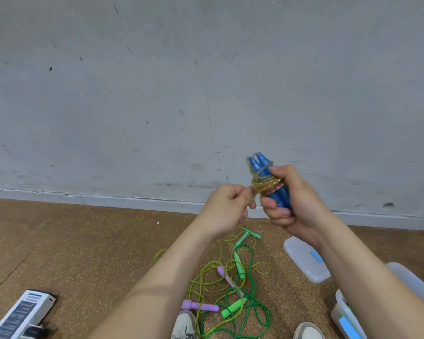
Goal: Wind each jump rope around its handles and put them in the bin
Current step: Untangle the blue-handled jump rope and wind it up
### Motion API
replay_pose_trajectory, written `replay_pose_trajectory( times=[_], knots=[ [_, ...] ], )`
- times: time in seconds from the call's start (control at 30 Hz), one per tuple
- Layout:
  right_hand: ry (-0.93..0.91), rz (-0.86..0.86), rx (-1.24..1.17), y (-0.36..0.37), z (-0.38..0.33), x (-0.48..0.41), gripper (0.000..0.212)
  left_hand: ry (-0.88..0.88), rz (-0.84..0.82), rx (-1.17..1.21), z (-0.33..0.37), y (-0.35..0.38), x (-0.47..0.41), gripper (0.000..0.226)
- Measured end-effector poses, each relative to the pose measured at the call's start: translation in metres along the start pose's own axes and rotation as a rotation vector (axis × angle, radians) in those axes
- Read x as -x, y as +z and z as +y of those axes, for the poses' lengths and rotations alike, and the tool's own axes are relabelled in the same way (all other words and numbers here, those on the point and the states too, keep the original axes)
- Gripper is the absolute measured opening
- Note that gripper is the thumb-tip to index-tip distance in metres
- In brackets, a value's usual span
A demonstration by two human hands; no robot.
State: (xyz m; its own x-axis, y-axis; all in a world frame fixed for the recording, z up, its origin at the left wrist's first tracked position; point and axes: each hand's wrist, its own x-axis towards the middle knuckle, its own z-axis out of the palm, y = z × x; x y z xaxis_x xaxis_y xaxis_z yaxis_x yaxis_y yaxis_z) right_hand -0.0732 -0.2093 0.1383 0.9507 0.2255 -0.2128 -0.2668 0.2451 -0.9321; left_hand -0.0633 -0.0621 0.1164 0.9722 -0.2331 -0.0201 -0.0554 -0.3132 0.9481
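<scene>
My right hand (288,199) grips two blue jump rope handles (275,194) held together upright, tips pointing up. A translucent yellow-orange rope (269,185) is coiled several times around their middle. My left hand (227,207) pinches the loose end of that rope just left of the coils. On the floor below lie tangled ropes: a green rope (252,304) with light green handles (231,309) and purple handles (200,306) with a yellow-green cord. The clear plastic bin (340,311) with a blue clip stands at the lower right, partly hidden by my right forearm.
A clear bin lid (301,260) with a blue clip lies on the cork-coloured floor right of the ropes. A white and dark box (20,314) sits at the lower left. My two shoes (185,324) show at the bottom edge. A grey wall rises ahead.
</scene>
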Motion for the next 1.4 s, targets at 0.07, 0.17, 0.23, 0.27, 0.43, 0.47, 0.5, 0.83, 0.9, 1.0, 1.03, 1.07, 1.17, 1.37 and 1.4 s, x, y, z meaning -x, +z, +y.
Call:
replay_pose_trajectory(
  times=[0.07,0.17,0.23,0.27,0.43,0.47,0.5,0.83,0.9,1.0,1.03,1.07,1.17,1.37,1.4],
  knots=[
    [0.008,0.098,-0.04,-0.001,0.002,-0.003,0.032,0.082,0.027,-0.295,0.0,0.003,0.0,0.034],
    [-0.024,0.209,0.052,0.001,0.006,-0.003,0.029,0.226,-0.004,-0.755,0.003,0.003,0.007,0.027],
    [-0.075,0.289,0.212,0.004,0.007,-0.003,0.027,0.295,-0.019,-0.921,0.006,0.001,0.011,0.025],
    [-0.11,0.323,0.278,0.005,0.009,-0.004,0.026,0.315,-0.029,-0.972,0.007,0.0,0.013,0.023],
    [-0.283,0.423,0.844,0.002,0.018,-0.013,0.021,0.352,-0.018,-1.145,0.019,-0.003,0.02,0.015],
    [-0.273,0.426,0.944,-0.001,0.019,-0.014,0.022,0.379,0.0,-1.151,0.021,-0.006,0.021,0.015],
    [-0.255,0.412,0.991,-0.003,0.019,-0.013,0.024,0.412,0.02,-1.138,0.023,-0.01,0.022,0.017],
    [-0.131,-0.097,0.904,0.005,0.007,0.0,0.068,0.261,0.118,-0.251,0.018,-0.036,0.017,0.006],
    [-0.073,-0.201,0.795,0.007,0.005,0.005,0.056,0.218,0.08,-0.152,0.016,-0.037,0.015,0.008],
    [-0.07,-0.315,0.841,0.01,0.006,0.008,0.036,0.17,0.008,-0.09,0.015,-0.037,0.013,0.011],
    [-0.062,-0.336,0.871,0.011,0.008,0.007,0.035,0.156,-0.005,-0.068,0.015,-0.037,0.014,0.012],
    [-0.045,-0.348,0.886,0.012,0.009,0.007,0.032,0.139,-0.016,-0.044,0.015,-0.036,0.014,0.012],
    [-0.037,-0.374,0.832,0.014,0.007,0.011,0.019,0.021,-0.083,0.114,0.014,-0.04,0.014,0.011],
    [-0.096,-0.439,0.452,0.004,0.003,0.011,0.048,-0.107,-0.155,0.667,0.004,-0.042,0.011,0.002],
    [-0.115,-0.449,0.376,0.003,0.005,0.009,0.047,-0.092,-0.136,0.718,0.006,-0.039,0.01,0.003]
  ],
)
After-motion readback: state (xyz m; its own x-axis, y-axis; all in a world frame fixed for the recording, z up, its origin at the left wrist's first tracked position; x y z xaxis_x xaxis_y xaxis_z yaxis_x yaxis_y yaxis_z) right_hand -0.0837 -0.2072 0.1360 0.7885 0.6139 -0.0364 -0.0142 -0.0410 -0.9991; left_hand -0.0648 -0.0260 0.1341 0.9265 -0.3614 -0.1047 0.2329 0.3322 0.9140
